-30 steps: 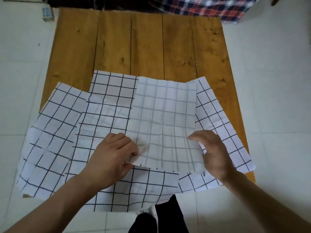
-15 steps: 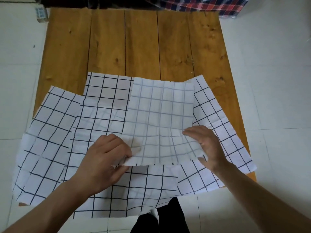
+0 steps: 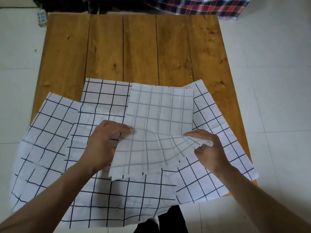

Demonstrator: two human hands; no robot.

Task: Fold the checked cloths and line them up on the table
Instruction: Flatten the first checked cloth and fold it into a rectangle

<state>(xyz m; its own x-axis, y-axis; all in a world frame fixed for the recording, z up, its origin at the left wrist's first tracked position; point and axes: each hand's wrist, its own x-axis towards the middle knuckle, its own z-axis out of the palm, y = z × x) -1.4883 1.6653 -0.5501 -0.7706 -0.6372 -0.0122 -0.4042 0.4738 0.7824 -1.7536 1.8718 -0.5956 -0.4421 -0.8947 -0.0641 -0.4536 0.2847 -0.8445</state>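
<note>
Several white cloths with a black grid lie overlapped across the near half of the wooden table [image 3: 139,47]. The top cloth [image 3: 159,111] shows its faint grey-lined back and is half doubled over. My left hand [image 3: 104,145] presses on its left side at the fold, fingers curled. My right hand [image 3: 210,148] pinches its near right corner, lifted off the cloths below. A left cloth [image 3: 43,140] and a right cloth [image 3: 218,165] hang over the table's edges; a middle cloth [image 3: 126,199] droops off the near edge.
The far half of the table is bare wood. A red, blue and white plaid fabric [image 3: 202,5] lies beyond the far edge. A small blue-and-white box [image 3: 41,16] sits on the tiled floor at the far left corner. My dark trouser leg [image 3: 161,221] shows below.
My right hand has taken the top cloth's near right corner and lifted it toward the far side. The near part of the cloth now bows up. My left hand stays on the left side.
</note>
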